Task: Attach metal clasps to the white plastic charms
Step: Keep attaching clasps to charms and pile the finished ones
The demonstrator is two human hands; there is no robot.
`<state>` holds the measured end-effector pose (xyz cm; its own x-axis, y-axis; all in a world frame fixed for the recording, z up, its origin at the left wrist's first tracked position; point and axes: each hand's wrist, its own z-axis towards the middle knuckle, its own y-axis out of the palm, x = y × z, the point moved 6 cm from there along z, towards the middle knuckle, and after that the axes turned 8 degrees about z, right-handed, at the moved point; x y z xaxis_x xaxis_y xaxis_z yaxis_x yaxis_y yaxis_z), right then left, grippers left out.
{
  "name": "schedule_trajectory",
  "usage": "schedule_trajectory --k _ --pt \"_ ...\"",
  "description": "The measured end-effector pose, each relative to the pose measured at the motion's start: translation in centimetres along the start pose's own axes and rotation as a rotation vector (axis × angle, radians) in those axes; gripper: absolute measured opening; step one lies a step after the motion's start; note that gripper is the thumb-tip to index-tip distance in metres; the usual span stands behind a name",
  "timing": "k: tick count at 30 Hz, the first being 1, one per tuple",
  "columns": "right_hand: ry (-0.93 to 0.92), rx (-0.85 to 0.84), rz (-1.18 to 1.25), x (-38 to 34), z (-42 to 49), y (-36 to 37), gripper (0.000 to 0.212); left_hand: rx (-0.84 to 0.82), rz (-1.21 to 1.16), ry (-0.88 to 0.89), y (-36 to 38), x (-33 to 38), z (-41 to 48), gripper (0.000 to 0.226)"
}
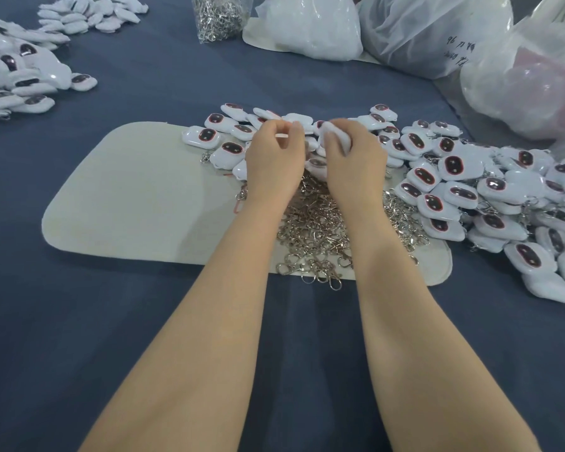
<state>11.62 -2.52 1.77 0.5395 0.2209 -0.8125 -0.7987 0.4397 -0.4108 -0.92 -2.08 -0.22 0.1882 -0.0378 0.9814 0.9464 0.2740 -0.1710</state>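
My right hand grips a white plastic charm between thumb and fingers. My left hand sits close beside it with fingers curled, pinching something small that I cannot make out. Both hands hover over a pile of loose metal clasps on a beige felt mat. White charms with dark oval faces lie heaped behind and to the right of my hands.
A second heap of white charms lies at the far left on the blue cloth. A clear bag of clasps stands at the back. Large plastic bags crowd the back right.
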Motion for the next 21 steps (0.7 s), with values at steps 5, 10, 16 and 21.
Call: schedule_trajectory --k 5,10,16,21 --pt "-0.097 -0.222 0.136 -1.9 -0.7 1.9 0.033 -0.04 -0.025 -0.03 0.1 0.5 -0.2 0.036" --pt "0.046 -0.297 0.292 -1.4 -0.7 2.6 0.044 -0.006 -0.137 -0.133 -0.4 -0.1 -0.1 0.019" --pt "0.186 0.042 -0.006 1.3 0.7 -1.2 0.03 0.049 -0.251 -0.187 -0.6 -0.6 0.3 0.017" --pt "0.271 -0.151 -0.444 3.2 0.4 -0.8 0.035 0.052 -0.283 -0.176 -0.7 -0.5 0.2 0.015"
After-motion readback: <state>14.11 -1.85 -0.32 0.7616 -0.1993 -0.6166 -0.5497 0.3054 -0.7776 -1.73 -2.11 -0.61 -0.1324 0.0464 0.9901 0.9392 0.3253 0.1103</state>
